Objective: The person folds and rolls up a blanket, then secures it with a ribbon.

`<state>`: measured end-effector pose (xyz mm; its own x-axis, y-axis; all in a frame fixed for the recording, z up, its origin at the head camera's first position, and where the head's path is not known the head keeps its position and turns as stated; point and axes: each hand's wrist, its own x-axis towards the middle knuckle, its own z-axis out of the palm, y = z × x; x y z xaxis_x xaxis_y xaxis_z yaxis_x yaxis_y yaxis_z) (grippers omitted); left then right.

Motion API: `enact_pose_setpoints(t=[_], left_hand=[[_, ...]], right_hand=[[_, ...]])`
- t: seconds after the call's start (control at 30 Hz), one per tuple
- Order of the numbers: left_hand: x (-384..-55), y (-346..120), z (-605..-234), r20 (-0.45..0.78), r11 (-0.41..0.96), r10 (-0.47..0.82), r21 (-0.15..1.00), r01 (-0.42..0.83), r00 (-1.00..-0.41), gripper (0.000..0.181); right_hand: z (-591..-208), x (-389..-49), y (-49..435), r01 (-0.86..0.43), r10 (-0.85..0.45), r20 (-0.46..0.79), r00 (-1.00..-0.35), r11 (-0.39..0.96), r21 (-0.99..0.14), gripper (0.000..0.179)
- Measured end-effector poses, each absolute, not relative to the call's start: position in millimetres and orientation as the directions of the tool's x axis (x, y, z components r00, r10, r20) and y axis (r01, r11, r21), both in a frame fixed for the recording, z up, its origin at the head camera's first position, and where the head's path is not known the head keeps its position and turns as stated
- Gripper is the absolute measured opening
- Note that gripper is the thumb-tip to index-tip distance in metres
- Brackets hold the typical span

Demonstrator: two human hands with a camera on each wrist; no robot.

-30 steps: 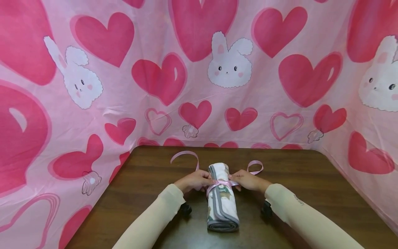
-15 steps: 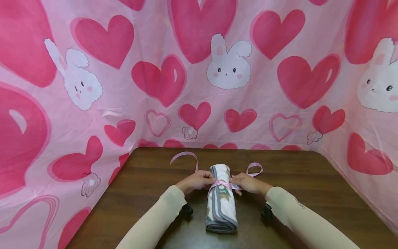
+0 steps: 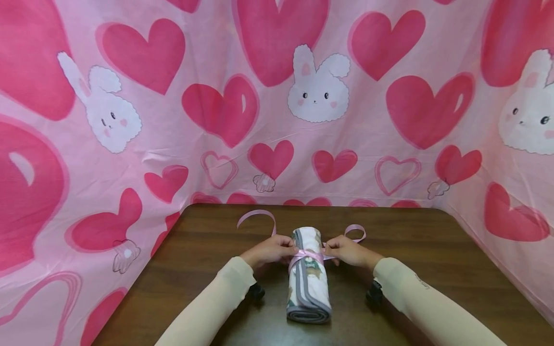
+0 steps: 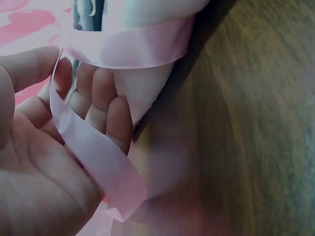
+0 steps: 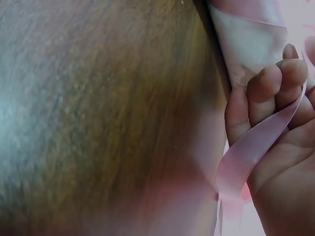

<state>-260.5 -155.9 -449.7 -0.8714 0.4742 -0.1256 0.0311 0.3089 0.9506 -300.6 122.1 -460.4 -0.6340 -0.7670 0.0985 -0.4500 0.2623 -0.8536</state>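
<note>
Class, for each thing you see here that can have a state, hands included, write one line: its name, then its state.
Cloth: rolled up, lying on the table.
Ribbon: wrapped around the roll, no bow formed, tails curling loosely.
Left hand: pinching the ribbon beside the roll.
Right hand: pinching the ribbon on the opposite side.
Backdrop: hanging, lightly creased.
Table: supporting the roll.
</note>
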Motion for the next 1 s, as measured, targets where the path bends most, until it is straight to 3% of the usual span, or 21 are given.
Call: enact_pose_setpoints(t=[0.4, 0.8, 1.0], left_hand=[[-259.2, -165.5, -451.4, -0.144, 0.389, 0.467, 0.920, 0.056, -0.872, 0.023], [-258.8, -167.5, -450.9, -0.143, 0.375, 0.532, 0.923, 0.081, -0.835, 0.033], [-258.5, -167.5, -452.4, -0.144, 0.365, 0.536, 0.928, 0.075, -0.832, 0.030]], right_hand=[[-462.9, -304.4, 133.3, -0.473, -0.763, 0.104, -0.638, 0.281, -0.835, 0.031], [-462.4, -304.9, 149.1, -0.455, -0.727, 0.089, -0.681, 0.325, -0.829, 0.027], [-464.1, -305.3, 153.1, -0.477, -0.740, 0.115, -0.662, 0.298, -0.827, 0.029]])
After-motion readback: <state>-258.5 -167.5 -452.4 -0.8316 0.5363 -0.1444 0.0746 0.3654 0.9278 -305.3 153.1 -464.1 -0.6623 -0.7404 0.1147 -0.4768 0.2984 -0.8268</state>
